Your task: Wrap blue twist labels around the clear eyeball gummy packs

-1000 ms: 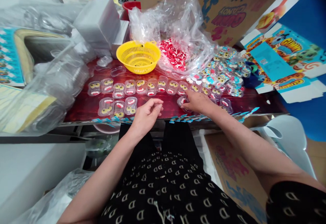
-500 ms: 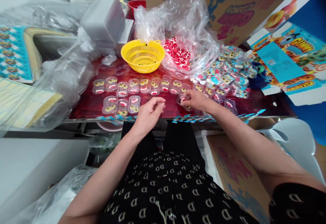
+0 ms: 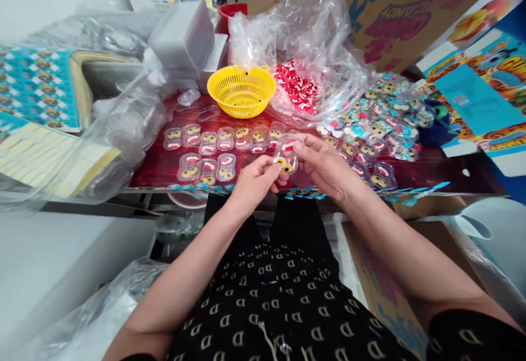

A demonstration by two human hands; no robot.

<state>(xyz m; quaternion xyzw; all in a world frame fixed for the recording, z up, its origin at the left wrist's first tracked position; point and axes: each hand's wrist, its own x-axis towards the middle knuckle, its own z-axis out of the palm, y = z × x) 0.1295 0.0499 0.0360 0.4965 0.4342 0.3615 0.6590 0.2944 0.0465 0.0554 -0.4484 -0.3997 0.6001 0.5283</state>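
A small clear blister case (image 3: 286, 155) with yellow eye candies and a red-white mouth candy hangs above the table's front edge, held between both hands. My right hand (image 3: 324, 165) pinches its upper right side. My left hand (image 3: 255, 180) grips its lower left edge with thumb and fingers. Several filled cases (image 3: 224, 141) lie in two rows on the dark red table (image 3: 156, 161) just left of my hands.
A yellow basket (image 3: 241, 90) stands behind the rows. A plastic bag of red-white candies (image 3: 299, 84) lies beside it. A heap of sealed packs (image 3: 378, 120) sits at the right. Clear bags, printed sheets (image 3: 36, 84) and cardboard boxes (image 3: 382, 10) crowd the edges.
My right hand picked a case off the table and carried it left and up. My left hand rose to meet it and took hold of its other side.
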